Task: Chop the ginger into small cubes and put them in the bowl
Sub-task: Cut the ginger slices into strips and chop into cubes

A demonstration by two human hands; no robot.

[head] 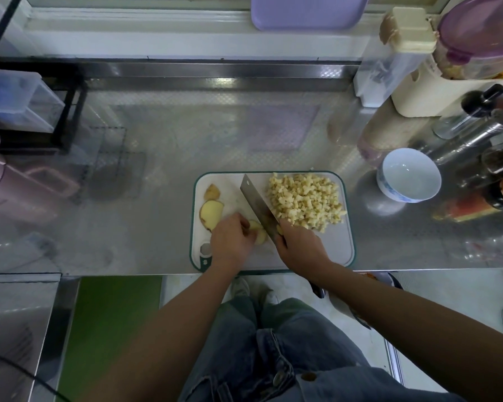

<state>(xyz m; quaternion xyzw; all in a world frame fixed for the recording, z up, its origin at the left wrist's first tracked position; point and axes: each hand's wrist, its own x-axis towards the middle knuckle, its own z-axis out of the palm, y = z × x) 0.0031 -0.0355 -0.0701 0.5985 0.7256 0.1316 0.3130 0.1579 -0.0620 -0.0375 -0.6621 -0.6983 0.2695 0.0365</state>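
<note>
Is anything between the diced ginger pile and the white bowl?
Nothing visible: only the edge of the green-rimmed white cutting board and bare steel counter separate the pale diced ginger pile from the white-and-blue ceramic bowl.

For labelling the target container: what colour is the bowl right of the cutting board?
The bowl is white with a blue pattern outside; head view.

A steel counter (169,126) spans the frame. A green-rimmed cutting board (341,242) lies at lower centre, a white bowl (408,175) to its right, and bottles (474,134) at far right.
</note>
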